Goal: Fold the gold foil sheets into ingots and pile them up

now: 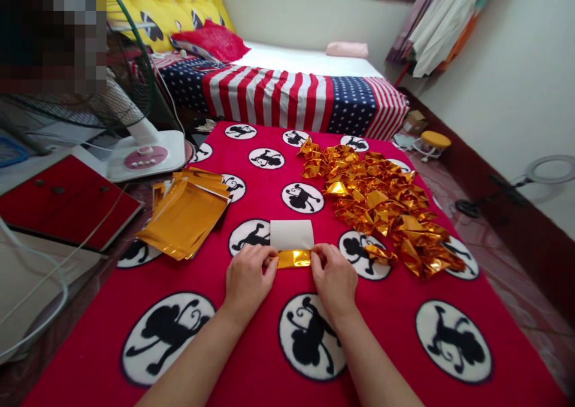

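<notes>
A sheet of gold foil paper lies on the red cloth in front of me, its white back facing up. The near edge is turned over into a shiny gold band. My left hand pinches the left end of that band between thumb and fingers. At the right end, my right hand pinches it the same way. A stack of flat gold foil sheets sits to the left. Over on the right is a heap of folded gold foil pieces, with a small one nearest my right hand.
The red cloth with monkey prints covers the table. A fan with a white base stands at the left, beside a red panel. Beyond the table is a bed; a yellow stool and a ring light are at the right.
</notes>
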Demonstrator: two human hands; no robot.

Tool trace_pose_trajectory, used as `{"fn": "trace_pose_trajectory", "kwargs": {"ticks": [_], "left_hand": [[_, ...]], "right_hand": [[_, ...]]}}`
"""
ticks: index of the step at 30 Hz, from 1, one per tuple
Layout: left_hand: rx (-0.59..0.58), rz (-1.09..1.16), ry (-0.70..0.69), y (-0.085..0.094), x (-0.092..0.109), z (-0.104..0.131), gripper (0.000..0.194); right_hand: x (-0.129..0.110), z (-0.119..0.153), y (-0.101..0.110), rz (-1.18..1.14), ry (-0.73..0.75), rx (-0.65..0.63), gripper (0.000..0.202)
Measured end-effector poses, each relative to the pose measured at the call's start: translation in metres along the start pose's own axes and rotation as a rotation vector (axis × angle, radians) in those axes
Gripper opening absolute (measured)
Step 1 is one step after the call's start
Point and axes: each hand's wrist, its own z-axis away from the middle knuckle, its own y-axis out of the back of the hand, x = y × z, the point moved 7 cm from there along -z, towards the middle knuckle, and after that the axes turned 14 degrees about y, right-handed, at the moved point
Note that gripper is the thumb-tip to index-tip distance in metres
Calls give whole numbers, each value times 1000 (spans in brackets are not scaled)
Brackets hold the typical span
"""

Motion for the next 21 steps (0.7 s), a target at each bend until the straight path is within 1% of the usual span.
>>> {"fn": "trace_pose_trajectory", "kwargs": {"ticks": [4, 8, 9, 12, 15, 18, 21], "left_hand": [[2, -11, 11, 1, 0, 0, 12], [18, -67, 38, 3, 5, 0, 16], [26, -79, 45, 3, 6, 1, 18], [46, -103, 57, 3, 9, 2, 23], [50, -109, 60, 1, 10, 4, 22], [48, -107, 66, 1, 9, 5, 20], [20, -87, 69, 1, 6, 5, 17]], "right_hand": [[-1, 0, 1, 44, 16, -14, 20], [-8, -1, 2, 86, 7, -49, 20], [-10, -2, 2, 103, 3, -57, 22], [-18, -1, 0, 167, -14, -77, 38], [-23, 2, -2, 210, -29, -87, 45], [-23, 4, -4, 200, -38, -91, 42], [-18, 5, -3, 138, -45, -104, 29]]}}
